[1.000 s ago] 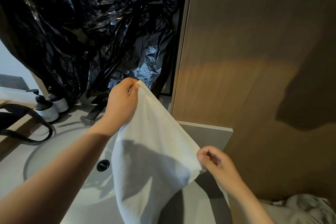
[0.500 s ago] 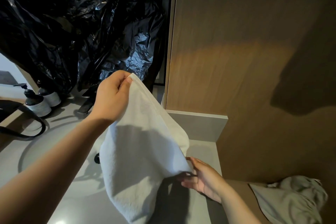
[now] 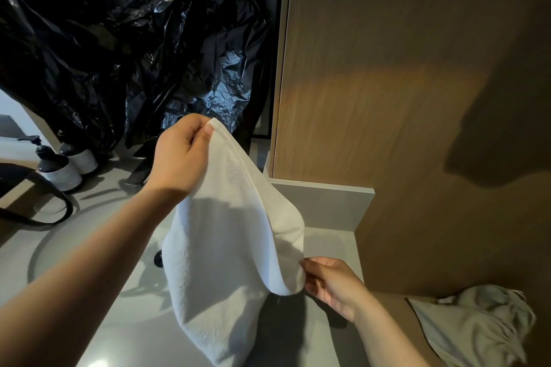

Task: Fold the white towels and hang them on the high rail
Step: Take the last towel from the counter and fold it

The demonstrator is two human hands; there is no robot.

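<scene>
A white towel [image 3: 226, 250] hangs over the grey counter, held up by one corner. My left hand [image 3: 182, 155] pinches that top corner between thumb and fingers. The cloth sags down from there into a loose fold. My right hand [image 3: 331, 283] is lower and to the right, palm up, fingers curled at the towel's drooping lower edge. Whether they grip the edge or only touch it is unclear. A second pale towel [image 3: 477, 325] lies crumpled at the bottom right. No rail is in view.
A round sink [image 3: 89, 262] with a dark drain lies under the towel. Two dark pump bottles [image 3: 59, 170] and a black strap [image 3: 44, 211] are at the left. Black plastic sheeting [image 3: 134, 39] hangs behind. A wood panel wall [image 3: 402, 98] rises at the right.
My right hand let go of the towel's right corner, dropped below the cloth and now reaches its sagging lower edge. The towel went from stretched to hanging. My left hand keeps its corner.
</scene>
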